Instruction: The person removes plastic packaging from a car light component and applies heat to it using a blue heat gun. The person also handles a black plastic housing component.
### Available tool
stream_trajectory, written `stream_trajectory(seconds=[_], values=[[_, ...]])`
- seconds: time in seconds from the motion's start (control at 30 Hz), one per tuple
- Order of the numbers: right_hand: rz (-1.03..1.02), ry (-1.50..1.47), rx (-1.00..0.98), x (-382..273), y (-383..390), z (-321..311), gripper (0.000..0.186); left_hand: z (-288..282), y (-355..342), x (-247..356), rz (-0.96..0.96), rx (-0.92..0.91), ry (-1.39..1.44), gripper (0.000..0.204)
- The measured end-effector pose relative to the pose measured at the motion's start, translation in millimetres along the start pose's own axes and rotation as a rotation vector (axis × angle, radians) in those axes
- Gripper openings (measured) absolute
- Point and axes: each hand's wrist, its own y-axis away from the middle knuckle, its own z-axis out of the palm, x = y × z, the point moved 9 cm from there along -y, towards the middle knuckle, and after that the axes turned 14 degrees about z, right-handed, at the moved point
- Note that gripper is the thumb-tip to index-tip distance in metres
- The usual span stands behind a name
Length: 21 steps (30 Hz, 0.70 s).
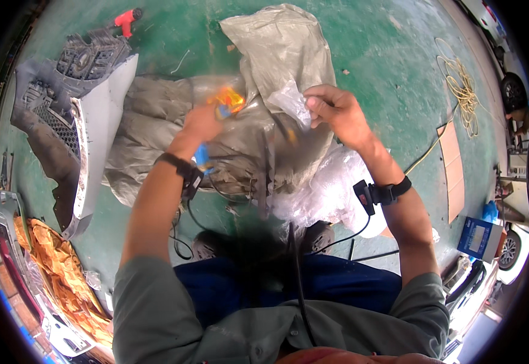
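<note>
My left hand (202, 126) is closed around a bright orange-and-blue thing (230, 100), smeared by motion. Orange shows past the fingers and blue below the palm. Between the thumb and fingers of my right hand (338, 114) is the edge of a piece of clear plastic film (291, 103). Under both hands spreads a greyish-tan woven plastic sack (173, 121), crumpled, with one part (282, 45) reaching away from me. A dark, narrow strip (263, 173) stands out blurred in front of the sack.
Left lies a grey car bumper (103, 121), with a red power tool (128, 21) beyond. White plastic wrap (337, 191) lies near my feet. At right are a coiled yellow hose or rope (458, 85), flat cardboard (452, 173) and a blue box (479, 238). Brown paper (61, 273) lies lower left.
</note>
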Motion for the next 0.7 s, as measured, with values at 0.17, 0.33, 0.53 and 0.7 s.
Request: stream_trajectory(seconds=[0.17, 0.33, 0.53, 0.7], values=[[-0.136, -0.062, -0.068, -49.2, 13.6, 34.7, 0.025, -80.4, 44.2, 46.9, 0.261, 0.330, -0.052, 0.055], [-0.243, -0.131, -0.088, -81.3, 21.4, 50.2, 0.025, -142.3, 77.6, 92.2, 0.568, 0.794, -0.144, 0.035], [-0.289, -0.090, -0.058, -86.1, 30.2, 53.7, 0.026, -162.0, 91.3, 119.2, 0.547, 0.841, -0.132, 0.030], [-0.271, -0.134, -0.060, -85.0, 38.3, 52.4, 0.025, -161.6, 89.0, 128.9, 0.543, 0.818, -0.122, 0.031]])
